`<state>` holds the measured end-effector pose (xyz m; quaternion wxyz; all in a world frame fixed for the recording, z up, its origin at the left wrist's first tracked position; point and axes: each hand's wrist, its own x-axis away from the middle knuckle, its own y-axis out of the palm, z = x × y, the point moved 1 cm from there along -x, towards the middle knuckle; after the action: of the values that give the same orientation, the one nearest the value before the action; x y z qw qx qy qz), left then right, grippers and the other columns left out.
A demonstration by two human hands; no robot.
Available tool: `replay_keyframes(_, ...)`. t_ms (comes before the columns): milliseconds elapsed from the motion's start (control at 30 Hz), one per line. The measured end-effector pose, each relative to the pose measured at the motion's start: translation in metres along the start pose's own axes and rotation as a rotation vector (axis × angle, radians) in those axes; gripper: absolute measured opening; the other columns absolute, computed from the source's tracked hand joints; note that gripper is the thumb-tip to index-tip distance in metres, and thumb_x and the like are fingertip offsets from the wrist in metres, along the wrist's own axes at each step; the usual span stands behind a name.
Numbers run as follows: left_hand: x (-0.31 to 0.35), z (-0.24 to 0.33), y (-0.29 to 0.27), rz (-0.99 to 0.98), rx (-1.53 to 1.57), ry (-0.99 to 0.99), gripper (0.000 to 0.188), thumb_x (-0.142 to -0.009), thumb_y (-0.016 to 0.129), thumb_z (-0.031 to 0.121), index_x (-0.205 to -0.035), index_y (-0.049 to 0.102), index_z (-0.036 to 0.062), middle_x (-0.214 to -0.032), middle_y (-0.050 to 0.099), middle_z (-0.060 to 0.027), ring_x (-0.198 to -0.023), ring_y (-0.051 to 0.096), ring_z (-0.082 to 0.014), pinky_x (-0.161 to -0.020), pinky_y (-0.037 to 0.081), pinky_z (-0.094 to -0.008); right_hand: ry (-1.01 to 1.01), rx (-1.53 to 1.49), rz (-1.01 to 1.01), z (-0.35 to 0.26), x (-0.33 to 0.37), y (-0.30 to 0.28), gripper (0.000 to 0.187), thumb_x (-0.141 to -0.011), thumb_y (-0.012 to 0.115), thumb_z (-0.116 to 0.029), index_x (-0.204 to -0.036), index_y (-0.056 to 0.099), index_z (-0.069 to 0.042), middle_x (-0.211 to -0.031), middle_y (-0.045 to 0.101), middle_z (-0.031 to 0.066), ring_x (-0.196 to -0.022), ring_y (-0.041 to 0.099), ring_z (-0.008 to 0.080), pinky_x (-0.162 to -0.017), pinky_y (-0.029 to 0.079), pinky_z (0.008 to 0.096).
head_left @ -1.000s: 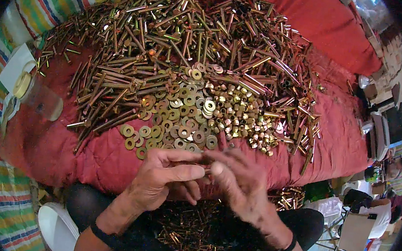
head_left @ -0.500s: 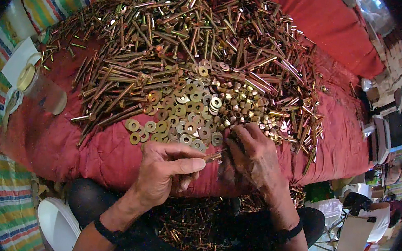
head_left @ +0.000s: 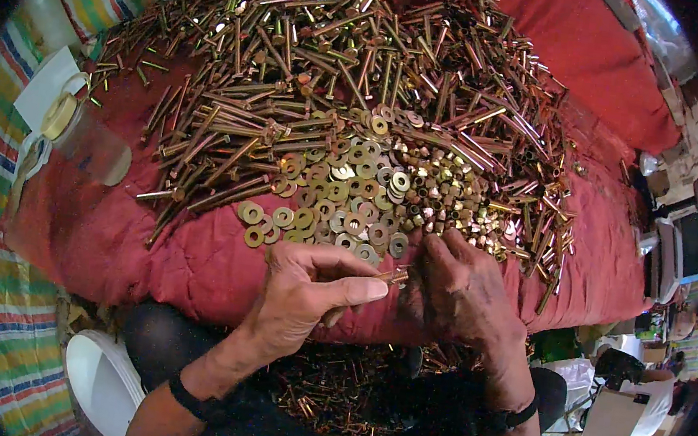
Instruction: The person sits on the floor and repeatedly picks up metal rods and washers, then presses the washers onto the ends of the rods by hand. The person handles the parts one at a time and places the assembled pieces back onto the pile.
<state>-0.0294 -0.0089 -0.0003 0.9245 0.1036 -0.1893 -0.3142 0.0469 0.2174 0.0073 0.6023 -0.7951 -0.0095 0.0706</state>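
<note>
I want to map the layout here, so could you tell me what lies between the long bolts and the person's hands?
In the head view, a patch of flat washers and a cluster of nuts lie on the red cloth between the long bolts and the hands.

The right hand (head_left: pixel 463 300) hides the bolt's (head_left: pixel 389 277) far end, perhaps its nut.
</note>
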Motion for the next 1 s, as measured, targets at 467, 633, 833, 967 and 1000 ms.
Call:
replay_keyframes(467, 0.002, 0.004, -0.006, -0.138, 0.124, -0.210, 0.021, -0.088, 0.079, 0.017, -0.091, 0.077, -0.0038, -0.066, 0.065, -0.0064, -0.043, 0.047, -0.0060, -0.037, 0.028, -0.0203, 0.182, -0.817, 0.111, -0.033, 0.022, -0.034, 0.026, -0.087, 0.080, -0.002, -0.112, 0.075, -0.001, -0.104, 0.077, 0.0084, -0.091, 0.073, 0.0157, -0.077, 0.059, 0.0288)
replay_keyframes(633, 0.000, -0.003, -0.007, -0.225, 0.206, -0.311, 0.022, -0.090, 0.078, 0.017, -0.093, 0.077, -0.0048, -0.065, 0.064, -0.0059, -0.042, 0.045, -0.0057, -0.036, 0.027, -0.0207, -0.056, -0.684, 0.188, -0.026, 0.028, -0.023, 0.034, -0.080, 0.083, -0.002, -0.113, 0.077, -0.007, -0.106, 0.076, 0.0093, -0.096, 0.075, 0.0246, -0.084, 0.061, 0.0326)
replay_keyframes(833, 0.000, -0.006, -0.006, -0.266, 0.214, -0.337, 0.019, -0.091, 0.078, 0.015, -0.092, 0.077, -0.0039, -0.064, 0.064, -0.0055, -0.042, 0.047, -0.0058, -0.037, 0.029, -0.0209, -0.094, -0.616, 0.178, -0.027, 0.031, -0.023, 0.031, -0.083, 0.082, -0.004, -0.113, 0.075, -0.007, -0.108, 0.076, 0.0090, -0.092, 0.074, 0.0260, -0.079, 0.061, 0.0342)
replay_keyframes(967, 0.004, -0.005, 0.001, -0.205, -0.089, -0.104, 0.017, -0.089, 0.079, 0.014, -0.091, 0.079, -0.0028, -0.068, 0.070, -0.0065, -0.051, 0.059, -0.0084, -0.046, 0.041, -0.0234, 0.106, -0.711, 0.122, -0.032, 0.036, -0.028, 0.017, -0.092, 0.077, -0.014, -0.104, 0.073, -0.002, -0.089, 0.071, 0.0072, -0.078, 0.070, 0.0188, -0.067, 0.055, 0.0307)
replay_keyframes(1000, 0.005, -0.004, 0.004, -0.188, -0.170, 0.059, 0.016, -0.090, 0.080, 0.014, -0.091, 0.080, -0.0018, -0.069, 0.071, -0.0056, -0.054, 0.059, -0.0080, -0.049, 0.043, -0.0242, 0.205, -0.784, 0.078, -0.034, 0.036, -0.028, 0.019, -0.095, 0.076, -0.018, -0.100, 0.073, 0.000, -0.081, 0.069, 0.0059, -0.072, 0.068, 0.0160, -0.063, 0.053, 0.0290)
